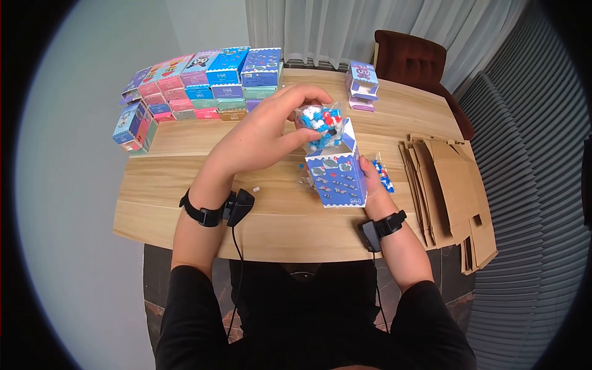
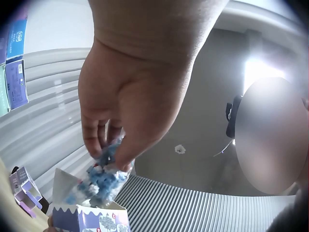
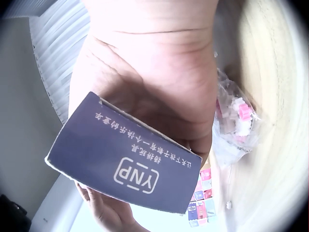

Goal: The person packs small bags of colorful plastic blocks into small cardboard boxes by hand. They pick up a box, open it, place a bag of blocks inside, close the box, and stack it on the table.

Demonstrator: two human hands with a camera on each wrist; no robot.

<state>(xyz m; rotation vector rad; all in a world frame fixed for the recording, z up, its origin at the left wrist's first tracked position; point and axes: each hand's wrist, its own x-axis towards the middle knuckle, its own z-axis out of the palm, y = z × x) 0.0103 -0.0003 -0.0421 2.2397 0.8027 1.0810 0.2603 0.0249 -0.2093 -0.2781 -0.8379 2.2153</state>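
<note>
My left hand (image 1: 265,132) pinches a clear plastic bag of small building blocks (image 1: 322,123), blue, white and red, between thumb and fingers. The bag sits right at the open top of a blue-purple box (image 1: 336,180); in the left wrist view its lower part (image 2: 94,191) overlaps the box's raised flap. My right hand (image 1: 374,185) grips that box from its right side, holding it upright with the printed face toward me. In the right wrist view the box's bottom (image 3: 123,159) shows the YNP logo, with my palm behind it.
Stacked colourful boxes (image 1: 200,86) line the back left of the table (image 1: 185,213). Another box (image 1: 362,80) with an open flap stands at the back right. Flattened cardboard (image 1: 450,185) lies at the right edge. A second bag of blocks (image 1: 385,176) lies behind my right hand.
</note>
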